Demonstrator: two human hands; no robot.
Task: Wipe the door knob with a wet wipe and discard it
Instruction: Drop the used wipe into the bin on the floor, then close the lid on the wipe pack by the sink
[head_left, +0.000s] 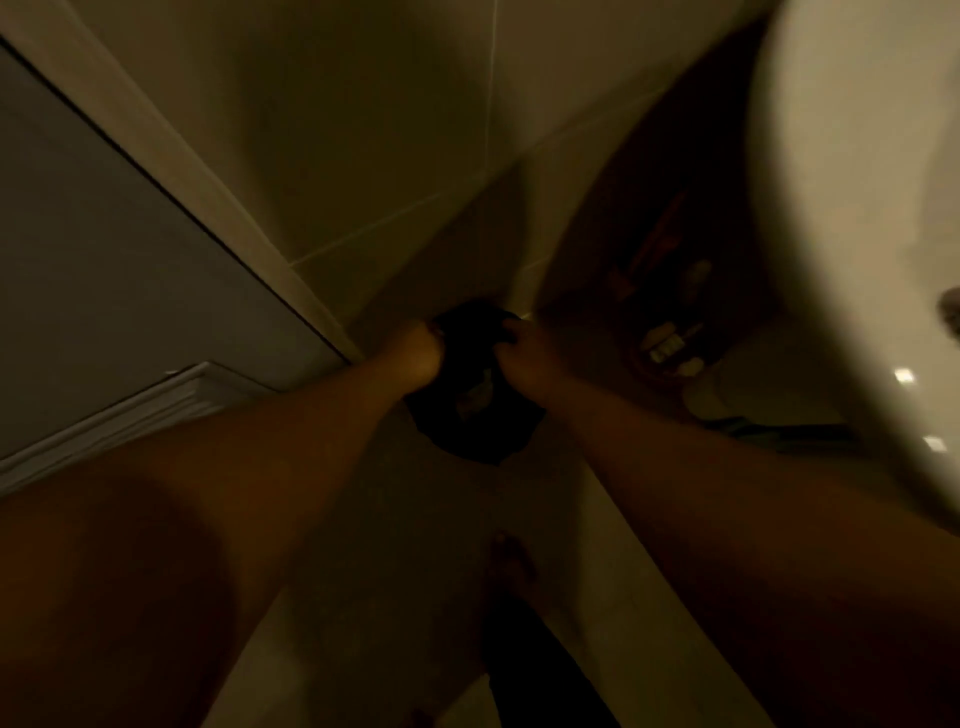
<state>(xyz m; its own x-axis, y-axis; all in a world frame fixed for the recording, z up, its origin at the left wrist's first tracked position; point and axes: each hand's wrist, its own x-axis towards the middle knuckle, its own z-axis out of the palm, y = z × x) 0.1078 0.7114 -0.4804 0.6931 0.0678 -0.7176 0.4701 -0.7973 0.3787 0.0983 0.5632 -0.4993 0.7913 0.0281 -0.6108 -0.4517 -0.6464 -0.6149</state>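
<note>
Wipe: not clearly identifiable; a pale crumpled scrap (475, 397) shows inside the dark bag, w/ blur too heavy to confirm it is the wet wipe. Door knob not visible.

Largest to smallest:

1. Sink basin (852, 218), white, fills the upper-right corner; drain fitting (951, 314) at the right edge.
2. Door (104, 260), grey, at left, w/ raised white moulding (130, 415) on its lower part and pale frame (171, 156) alongside.
3. Tiled wall (363, 130) and floor (587, 525), beige, dim lighting.
4. Both forearms extend down toward the floor corner below the basin.
5. Dark bin bag (478, 426), black, on the floor against the wall, between both hands.
6. Red-brown container (665, 358) under the basin, just right of the bag, holding pale items; contents unclear.
7. Left hand (415, 353): fingers curled closed on the bag's left rim.
8. Right hand (524, 353): fingers closed on the bag's right rim. Bag mouth held apart btwn the two hands.
9. Person's foot (511, 564), bare, on the floor below the bag.
</note>
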